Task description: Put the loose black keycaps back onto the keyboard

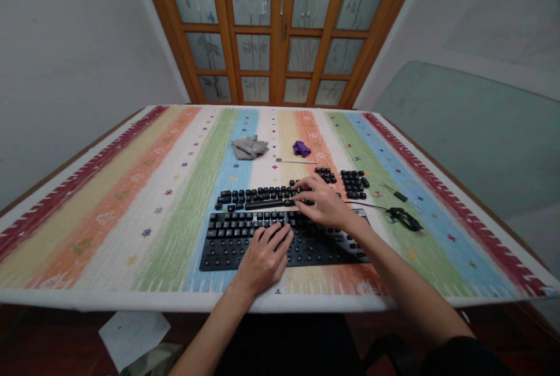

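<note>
Spreading wide, the striped worktop [109, 218] carries a black keyboard [306, 254] toward six o'clock. The left hand [266, 253] lies on it, grip released; the right hand [321, 201] reaches past it at one o'clock. Beyond, a gray cloth [249, 148] sits at eleven, a purple cloth [301, 148] at twelve. Loose keys [261, 194] line the keyboard's twelve o'clock side; whether the right grip pinches one, I cannot tell.

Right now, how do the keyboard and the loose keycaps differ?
The keyboard is one wide body; the loose keycaps are separate small pieces. The keyboard lies nearer the person; the keycaps lie beyond it. The left hand is on the keyboard, the right hand at the keycaps. Both are black.
</note>
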Motion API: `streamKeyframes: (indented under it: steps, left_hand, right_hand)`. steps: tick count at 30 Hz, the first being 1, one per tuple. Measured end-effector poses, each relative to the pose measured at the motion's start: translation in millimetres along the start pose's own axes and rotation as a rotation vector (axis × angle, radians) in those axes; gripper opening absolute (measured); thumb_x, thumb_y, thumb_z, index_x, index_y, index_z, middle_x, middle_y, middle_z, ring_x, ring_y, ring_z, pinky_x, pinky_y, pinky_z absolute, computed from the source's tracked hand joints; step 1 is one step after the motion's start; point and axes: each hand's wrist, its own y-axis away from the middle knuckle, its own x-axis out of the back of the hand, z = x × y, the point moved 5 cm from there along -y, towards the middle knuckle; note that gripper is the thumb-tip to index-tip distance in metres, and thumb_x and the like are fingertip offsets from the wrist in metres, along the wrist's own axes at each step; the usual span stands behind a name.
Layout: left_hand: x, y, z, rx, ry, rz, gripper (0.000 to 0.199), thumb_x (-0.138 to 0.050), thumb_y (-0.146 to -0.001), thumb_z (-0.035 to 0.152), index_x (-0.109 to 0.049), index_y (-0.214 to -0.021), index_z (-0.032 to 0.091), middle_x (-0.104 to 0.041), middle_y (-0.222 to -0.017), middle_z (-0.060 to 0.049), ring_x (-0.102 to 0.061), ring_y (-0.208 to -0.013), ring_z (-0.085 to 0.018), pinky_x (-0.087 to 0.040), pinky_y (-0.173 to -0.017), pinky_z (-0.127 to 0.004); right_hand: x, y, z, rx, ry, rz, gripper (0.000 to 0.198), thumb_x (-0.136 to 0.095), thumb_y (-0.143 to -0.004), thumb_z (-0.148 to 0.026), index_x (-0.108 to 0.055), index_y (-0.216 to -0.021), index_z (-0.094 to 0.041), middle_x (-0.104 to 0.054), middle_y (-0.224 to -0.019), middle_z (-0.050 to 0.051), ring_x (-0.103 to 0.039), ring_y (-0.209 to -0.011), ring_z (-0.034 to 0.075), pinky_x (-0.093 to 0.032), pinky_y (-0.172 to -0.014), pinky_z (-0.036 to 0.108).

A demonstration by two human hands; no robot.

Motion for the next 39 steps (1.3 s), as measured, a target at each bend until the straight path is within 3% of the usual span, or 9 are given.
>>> streamKeyframes:
  steps: [4, 7, 15, 20, 25, 32, 39]
  left_hand:
    - [-2.1, 0.9, 0.6, -0.004, -0.005, -0.013, 0.040, -0.052, -0.091, 0.014, -0.058, -0.130, 0.014, -0.061, -0.136, -0.010, -0.050, -0.125, -0.028, -0.039, -0.100, -0.046]
    - [-2.2, 1.1, 0.5, 0.001, -0.005, -0.005, 0.040, -0.052, -0.091, 0.014, -0.058, -0.130, 0.014, -0.062, -0.136, -0.009, -0.051, -0.123, -0.028, -0.039, -0.100, -0.046]
    - [1.6, 1.7, 0.7, 0.007, 0.039, 0.036, 0.033, -0.052, -0.091, 0.013, -0.063, -0.122, 0.014, -0.065, -0.130, -0.009, -0.054, -0.120, -0.028, -0.041, -0.100, -0.047]
    - [4.0, 1.1, 0.5, 0.014, 0.071, 0.072, 0.029, -0.053, -0.090, 0.012, -0.065, -0.117, 0.013, -0.068, -0.124, -0.010, -0.056, -0.115, -0.028, -0.044, -0.097, -0.046]
    - [4.3, 0.8, 0.2, 0.008, 0.084, 0.089, 0.029, -0.054, -0.090, 0.011, -0.066, -0.116, 0.013, -0.068, -0.122, -0.011, -0.056, -0.114, -0.028, -0.046, -0.096, -0.046]
    - [4.2, 1.5, 0.6, 0.002, 0.070, 0.071, 0.030, -0.053, -0.091, 0.012, -0.066, -0.117, 0.015, -0.069, -0.122, -0.010, -0.057, -0.114, -0.027, -0.046, -0.096, -0.046]
    - [6.5, 0.8, 2.1, -0.020, 0.070, 0.078, 0.031, -0.053, -0.091, 0.011, -0.066, -0.118, 0.016, -0.071, -0.118, -0.010, -0.058, -0.111, -0.026, -0.045, -0.096, -0.046]
  right_hand:
    - [-12.1, -16.4, 54.5, -0.125, 0.066, -0.077, 0.014, -0.063, -0.088, -0.021, -0.077, -0.087, -0.019, -0.066, -0.100, 0.010, -0.057, -0.101, 0.025, -0.047, -0.093, 0.044]
    - [-25.9, -24.7, 79.6, -0.179, 0.100, -0.153, 0.014, -0.064, -0.087, -0.022, -0.078, -0.087, -0.018, -0.066, -0.100, 0.011, -0.058, -0.101, 0.026, -0.047, -0.093, 0.044]
    - [-49.5, -32.0, 96.0, -0.190, 0.105, -0.212, 0.016, -0.064, -0.085, -0.021, -0.078, -0.088, -0.016, -0.068, -0.097, 0.012, -0.059, -0.098, 0.027, -0.047, -0.093, 0.043]
    - [-51.2, -33.9, 96.9, -0.188, 0.085, -0.198, 0.015, -0.062, -0.087, -0.020, -0.077, -0.085, -0.017, -0.068, -0.095, 0.011, -0.059, -0.098, 0.026, -0.047, -0.093, 0.043]
    - [-32.9, -31.2, 80.3, -0.181, 0.060, -0.129, 0.017, -0.057, -0.092, -0.021, -0.074, -0.092, -0.018, -0.066, -0.104, 0.011, -0.057, -0.104, 0.026, -0.046, -0.097, 0.045]
    - [-1.2, 10.8, 20.4, -0.099, -0.080, -0.045, 0.015, -0.056, -0.097, -0.026, -0.069, -0.100, -0.020, -0.064, -0.111, 0.011, -0.057, -0.107, 0.025, -0.045, -0.098, 0.049]
    - [-4.6, 53.2, -24.0, -0.114, -0.108, -0.070, 0.014, -0.056, -0.097, -0.023, -0.069, -0.102, -0.019, -0.063, -0.113, 0.011, -0.055, -0.105, 0.025, -0.049, -0.095, 0.049]
